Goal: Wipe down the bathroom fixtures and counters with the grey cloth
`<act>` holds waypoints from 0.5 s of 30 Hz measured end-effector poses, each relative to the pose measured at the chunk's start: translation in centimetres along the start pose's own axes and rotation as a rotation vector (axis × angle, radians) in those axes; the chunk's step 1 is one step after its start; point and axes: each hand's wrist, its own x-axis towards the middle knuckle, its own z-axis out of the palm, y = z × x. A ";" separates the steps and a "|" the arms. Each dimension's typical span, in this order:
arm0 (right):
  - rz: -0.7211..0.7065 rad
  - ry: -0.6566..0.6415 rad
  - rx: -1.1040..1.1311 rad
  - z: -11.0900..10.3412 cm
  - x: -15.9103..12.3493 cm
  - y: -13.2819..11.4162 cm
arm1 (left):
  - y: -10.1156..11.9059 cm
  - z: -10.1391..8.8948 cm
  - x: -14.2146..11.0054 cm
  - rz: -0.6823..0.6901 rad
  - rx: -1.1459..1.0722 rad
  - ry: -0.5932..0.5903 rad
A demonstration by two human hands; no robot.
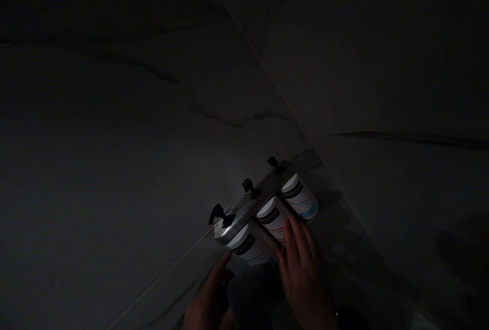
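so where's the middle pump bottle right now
In the head view, the middle bottle hangs low and right of centre in the wall rack, between the other two bottles, with the right hand touching its lower end.

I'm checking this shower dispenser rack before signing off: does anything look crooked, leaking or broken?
Nothing stands out. Three pump bottles sit evenly in the wall bracket; the right hand touches the middle one. The dim light hides drips.

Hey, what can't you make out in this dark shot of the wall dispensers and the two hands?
- Head view, middle bottle: lower part hidden behind the right hand.
- Bottle labels: print too small and dim to read fully.
- Left hand: wrist cut off by the bottom edge; darkness hides whether its fingertip touches the left bottle.
- Marble wall: detail lost in darkness.
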 end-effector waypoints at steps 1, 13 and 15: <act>-0.007 0.003 -0.011 -0.1 0.2 0.1 | 0.4 0.5 0.4 0.005 -0.033 0.003; -0.100 -0.061 0.039 -1.0 2.3 2.3 | 4.9 4.4 1.5 -0.129 -0.160 0.141; -0.103 -0.067 0.064 -0.8 2.3 2.5 | 4.4 4.6 1.5 -0.122 -0.128 0.149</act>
